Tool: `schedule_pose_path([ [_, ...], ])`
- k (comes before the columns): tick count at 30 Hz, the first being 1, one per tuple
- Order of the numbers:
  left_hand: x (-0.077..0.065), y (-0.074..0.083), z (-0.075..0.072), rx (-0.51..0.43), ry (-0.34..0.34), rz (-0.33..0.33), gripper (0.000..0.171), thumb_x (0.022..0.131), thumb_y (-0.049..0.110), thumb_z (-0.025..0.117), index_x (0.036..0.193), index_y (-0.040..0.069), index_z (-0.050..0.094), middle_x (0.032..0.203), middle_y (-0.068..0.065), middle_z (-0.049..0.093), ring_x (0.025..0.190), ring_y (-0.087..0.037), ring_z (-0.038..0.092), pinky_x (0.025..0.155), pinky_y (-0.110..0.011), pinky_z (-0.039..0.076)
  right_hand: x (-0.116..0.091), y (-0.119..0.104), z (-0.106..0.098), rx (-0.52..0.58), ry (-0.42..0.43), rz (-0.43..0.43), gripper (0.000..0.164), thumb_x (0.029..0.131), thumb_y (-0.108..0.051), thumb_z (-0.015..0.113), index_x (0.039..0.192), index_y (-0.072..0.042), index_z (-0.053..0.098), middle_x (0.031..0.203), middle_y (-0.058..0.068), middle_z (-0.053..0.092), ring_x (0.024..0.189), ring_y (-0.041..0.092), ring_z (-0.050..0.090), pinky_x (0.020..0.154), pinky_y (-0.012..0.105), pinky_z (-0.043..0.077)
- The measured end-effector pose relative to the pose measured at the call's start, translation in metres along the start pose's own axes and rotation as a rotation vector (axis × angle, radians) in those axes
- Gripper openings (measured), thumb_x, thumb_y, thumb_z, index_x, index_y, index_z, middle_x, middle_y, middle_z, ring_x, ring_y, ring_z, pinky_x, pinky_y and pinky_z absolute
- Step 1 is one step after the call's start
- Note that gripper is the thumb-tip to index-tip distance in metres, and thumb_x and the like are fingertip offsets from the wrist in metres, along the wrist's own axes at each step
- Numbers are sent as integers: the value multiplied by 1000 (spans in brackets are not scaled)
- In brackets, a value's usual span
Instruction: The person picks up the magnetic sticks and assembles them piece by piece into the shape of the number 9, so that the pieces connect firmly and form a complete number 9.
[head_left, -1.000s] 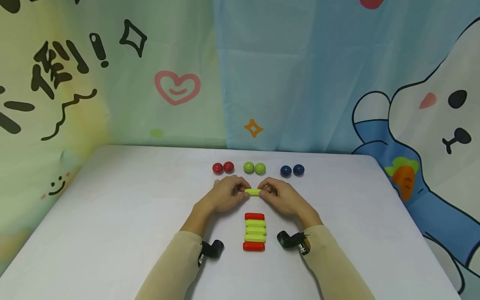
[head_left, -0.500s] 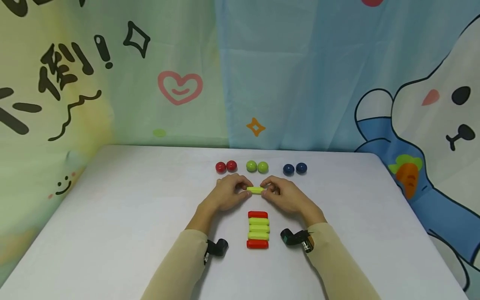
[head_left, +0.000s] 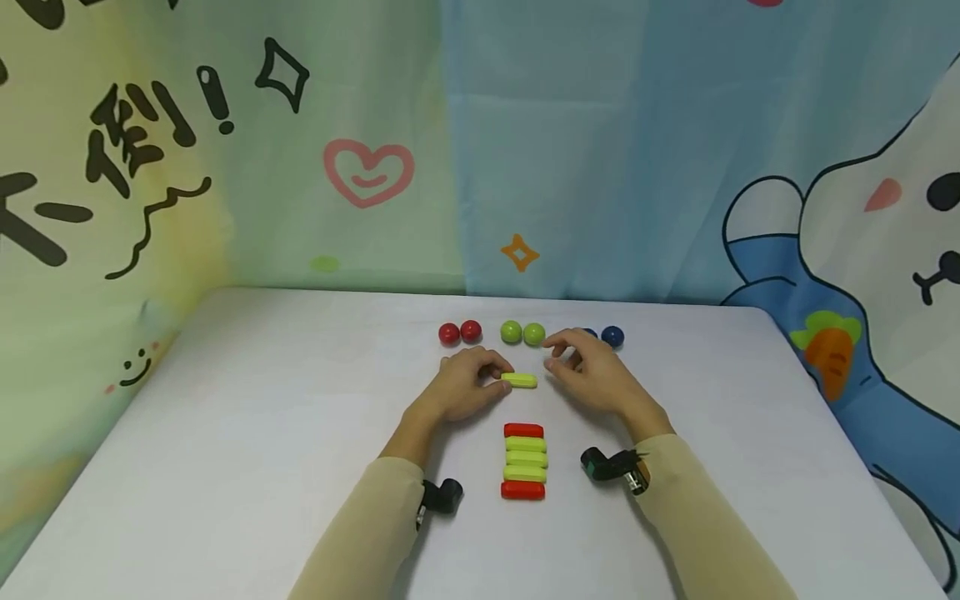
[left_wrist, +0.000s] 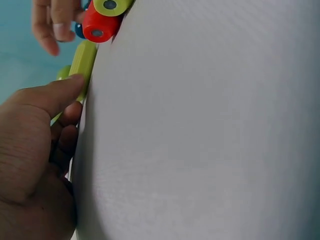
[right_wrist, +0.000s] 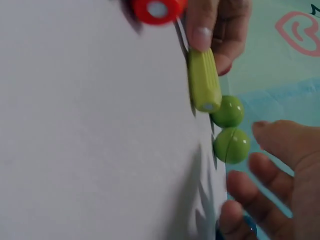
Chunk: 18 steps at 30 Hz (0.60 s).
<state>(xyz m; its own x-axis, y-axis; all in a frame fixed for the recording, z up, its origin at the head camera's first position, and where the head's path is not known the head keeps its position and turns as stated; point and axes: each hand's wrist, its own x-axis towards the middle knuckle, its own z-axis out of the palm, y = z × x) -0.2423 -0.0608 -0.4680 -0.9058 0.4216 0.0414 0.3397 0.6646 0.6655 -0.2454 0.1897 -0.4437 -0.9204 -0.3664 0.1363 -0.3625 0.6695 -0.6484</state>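
Note:
My left hand point(head_left: 467, 385) pinches the left end of a yellow-green rod point(head_left: 521, 381) between thumb and fingers, close over the white table. In the right wrist view this rod point(right_wrist: 204, 82) has fine grooves and a grey disc in its end. My right hand point(head_left: 592, 372) holds nothing; its fingers are loosely bent and apart, just right of the rod and near two green balls point(head_left: 534, 334). In the right wrist view the thumb and fingers stand beside those balls point(right_wrist: 231, 146). One blue ball point(head_left: 612, 336) shows fully behind the right hand, and a second is mostly hidden by it.
Nearer to me, three yellow-green rods point(head_left: 526, 459) lie side by side between two red rods point(head_left: 522, 490). Two red balls point(head_left: 471, 331) sit at the back, left of the green pair. A printed curtain point(head_left: 555, 150) hangs behind the white table point(head_left: 300, 400).
My right hand has let go of the rod's right end and moved right and away from me toward the balls. The left hand keeps its pinch. The view has shifted slightly.

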Motion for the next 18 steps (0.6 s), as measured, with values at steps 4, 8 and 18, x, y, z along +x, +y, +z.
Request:
schedule_pose_path([
  [4,3,3,2,1,-13,-6,19,95,26,73,114,23,73,98,8,63,100,-13,56,95,-43,36,1,6,-7,-21,109,-32,33,98,-13,69,130,-7,63,123,13,59,90,26,63,79,41,53],
  [8,2,3,3,-1,-19,-13,19,95,26,74,113,23,73,97,9,62,99,-13,56,95,-43,36,1,12,-9,-42,169,-61,37,96,-9,69,132,-6,62,136,16,52,85,25,59,78,40,52],
  [18,-1,4,-1,-24,-1,-42,20,95,26,74,115,22,73,99,8,63,101,-14,56,101,-46,36,5,14,-16,-137,96,96,54,97,-15,67,147,-5,49,150,23,42,91,28,58,86,44,49],
])
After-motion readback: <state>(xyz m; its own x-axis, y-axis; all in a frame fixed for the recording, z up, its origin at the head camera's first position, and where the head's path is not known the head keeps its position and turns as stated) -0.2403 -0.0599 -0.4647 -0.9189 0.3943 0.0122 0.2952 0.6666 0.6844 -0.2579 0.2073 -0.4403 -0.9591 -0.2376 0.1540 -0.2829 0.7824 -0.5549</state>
